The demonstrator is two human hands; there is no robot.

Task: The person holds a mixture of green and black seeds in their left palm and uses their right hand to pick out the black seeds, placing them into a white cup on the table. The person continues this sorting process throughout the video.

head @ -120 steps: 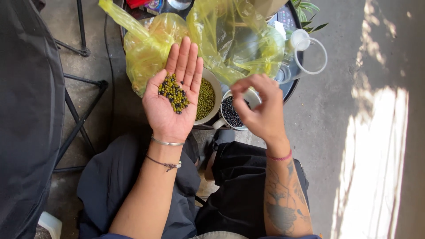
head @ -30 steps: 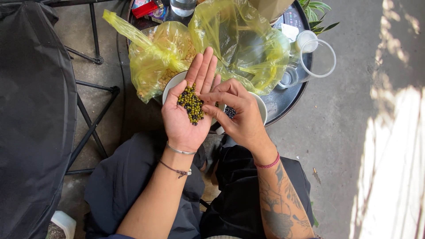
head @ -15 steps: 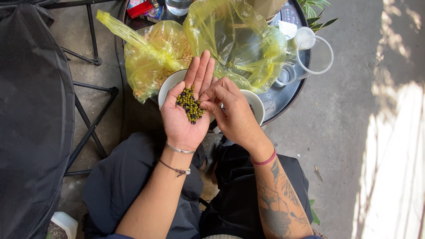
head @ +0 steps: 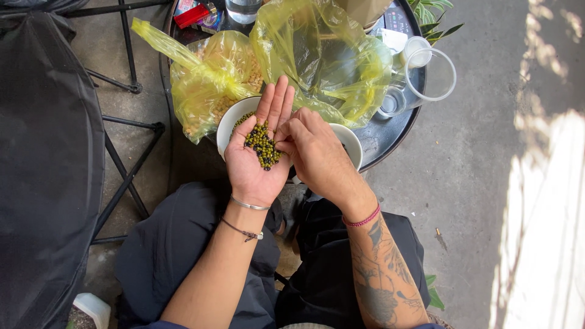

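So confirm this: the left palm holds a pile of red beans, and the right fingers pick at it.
Wrong on colour. The head view shows the beans in the left hand are green, some dark, not red. The right hand does pick at the pile.

Left hand (head: 259,161) cupped w/ green beans (head: 263,145); right hand (head: 317,155) fingers (head: 284,146) picking thru them.

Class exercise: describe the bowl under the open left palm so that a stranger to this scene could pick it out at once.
Start at the round dark tray above the seated person's knees. At its near edge, under the left hand cupping green beans, sits a white bowl. Unlike the second white bowl behind the right hand, it touches the knotted yellow bag.
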